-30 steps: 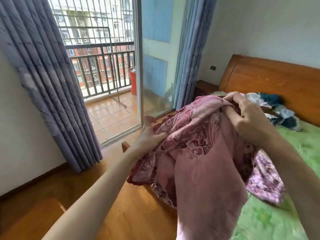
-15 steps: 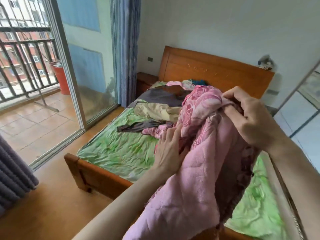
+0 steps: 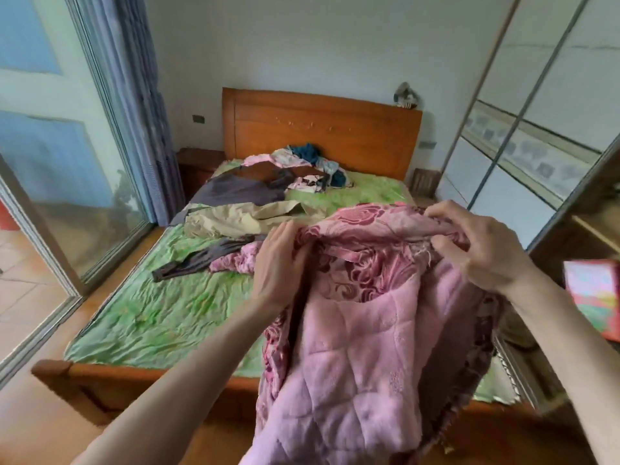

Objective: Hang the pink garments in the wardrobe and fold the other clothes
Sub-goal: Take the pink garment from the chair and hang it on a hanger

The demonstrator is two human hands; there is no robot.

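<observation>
Lower centre: both hands hold up a pink jacket [image 3: 362,330], lining outward, likely to find its collar for hanging. Left hand [image 3: 278,263] grips one edge, right hand [image 3: 479,246] pinches the other. Beyond, upper centre, clothes [image 3: 241,213] lie on the bed [image 3: 151,313].

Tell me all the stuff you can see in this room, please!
pink quilted garment: one, pink with dark rose flowers, held up in front of the bed
bed: one, wooden frame, green sheet, middle of the room
clothes pile: several, purple, beige, pink and blue, on the far half of the bed
headboard: one, orange-brown wood, against the back wall
curtain: one, blue-purple, left of the bed
glass door: one, left side
wardrobe: one, pale sliding panels, right side
box: one, pink-red, far right
left hand: one, grips the garment
right hand: one, pinches the garment's top edge
</observation>
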